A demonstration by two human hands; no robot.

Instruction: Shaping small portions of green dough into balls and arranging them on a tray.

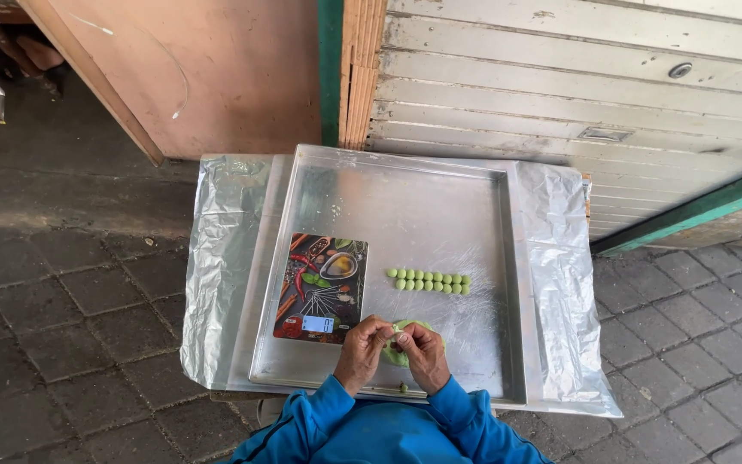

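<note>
Head view
Left hand: fingers curled shut, pinching at the near left edge of the dough; wrist comes up from the blue sleeve.
Right hand: fingers also closed, pinching the same dough from the right; thumb tips of both hands nearly meet over it.
Dough: a pale green lump, held between both hands just above the near part of the tray; only its top edge shows past the fingers. Neither hand is nearer, both are on it.
Balls: small green balls in two short rows, long axis running left to right, lying just beyond the hands and slightly to the right, so the right hand is the closer one.
Stray bit: a tiny green piece on the tray's near rim, between the wrists.
Scale: flat rectangular kitchen scale, dark top printed with chillies, spices and a bowl; small pale display at its near edge, just left of the left hand, not touching it.
Tray: shallow metal tray under clear plastic film.
Foil: crinkled sheet hanging past the tray on both sides.
Surroundings: paving below, pale slatted shutter behind, green-painted frame beside it.
</note>
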